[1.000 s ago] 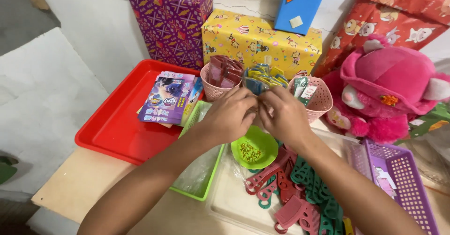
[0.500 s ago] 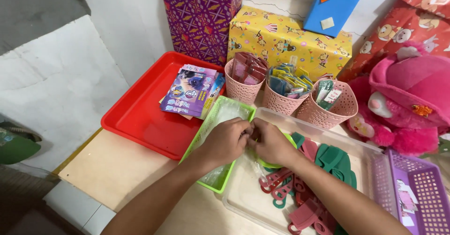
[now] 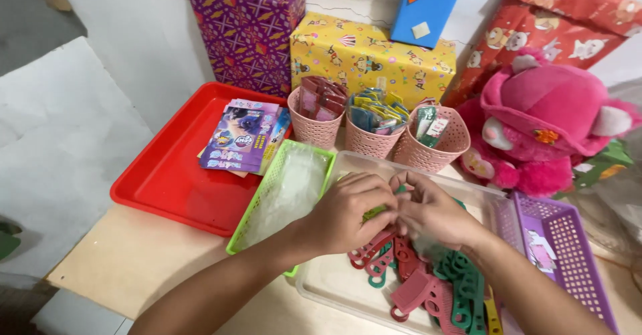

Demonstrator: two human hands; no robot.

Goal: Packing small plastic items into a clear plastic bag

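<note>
Both hands have dropped from the pink cups to hover over the clear tray (image 3: 321, 288). Left to right: the left hand (image 3: 351, 211) and right hand (image 3: 431, 211) meet, fingers pinching a small green item (image 3: 374, 212) with a clear bag (image 3: 428, 247). Bagging looks underway, unfinished; red and green combs (image 3: 428, 285) lie loose below.

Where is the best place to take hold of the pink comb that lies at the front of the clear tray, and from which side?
Probably the pink comb is best taken by its solid back edge, with a hand coming from above on the near side. It lies flat on top of the pile, and the green pieces crowd its right side.
</note>
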